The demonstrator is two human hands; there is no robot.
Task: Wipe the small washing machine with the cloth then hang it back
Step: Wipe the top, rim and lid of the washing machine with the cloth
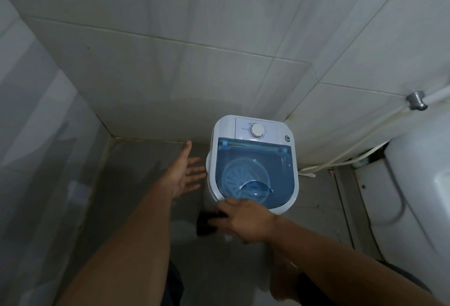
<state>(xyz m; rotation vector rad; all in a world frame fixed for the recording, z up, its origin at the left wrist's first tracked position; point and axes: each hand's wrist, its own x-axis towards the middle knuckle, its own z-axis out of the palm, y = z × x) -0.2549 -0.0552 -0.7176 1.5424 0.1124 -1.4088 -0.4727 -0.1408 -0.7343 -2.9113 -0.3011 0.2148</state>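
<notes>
Washing machine: the small white washing machine (253, 159) stood right of the frame's centre, against the tiled wall, its blue see-through lid (255, 171) shut and a round dial (256, 131) on the panel above it.
Left hand: the left hand (187, 174) was open, fingers spread, palm turned toward the machine's left side, just beside it.
Right hand: the right hand (246, 220) gripped the dark cloth (207, 224) at the machine's lower front edge, below centre.
Toilet: a white toilet (414, 196) sat at the right edge.
</notes>
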